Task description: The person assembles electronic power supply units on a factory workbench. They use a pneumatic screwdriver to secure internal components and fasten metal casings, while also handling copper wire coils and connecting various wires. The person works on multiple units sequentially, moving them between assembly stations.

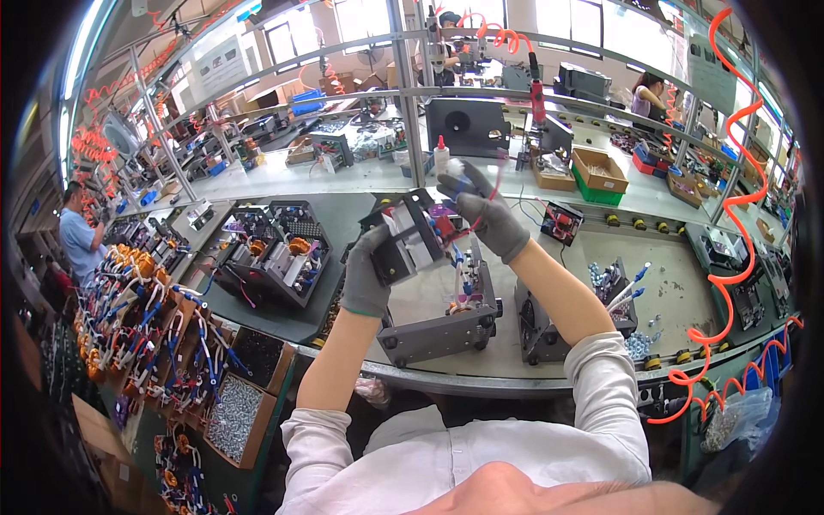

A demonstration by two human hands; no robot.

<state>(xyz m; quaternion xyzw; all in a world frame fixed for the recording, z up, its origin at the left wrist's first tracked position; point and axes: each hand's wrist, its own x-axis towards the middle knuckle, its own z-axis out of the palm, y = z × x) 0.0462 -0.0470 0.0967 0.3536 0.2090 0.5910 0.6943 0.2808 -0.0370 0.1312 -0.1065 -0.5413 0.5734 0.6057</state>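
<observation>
My left hand, in a grey glove, grips a black metal panel assembly with silver blocks by its left side. The assembly is lifted and tilted above an open black chassis on the bench. At its upper right, my right hand, also gloved, has its fingers curled around a thin red wire. Motion blurs the fingertips and the wire there. White and blue leads stand up out of the chassis below. A white squeeze bottle with a red tip stands just behind my right hand.
Another chassis stands to the right beside loose bolts. On the left are an open unit with copper coils, wire bundles and a box of screws. A coiled orange air hose hangs at right; metal rails cross ahead.
</observation>
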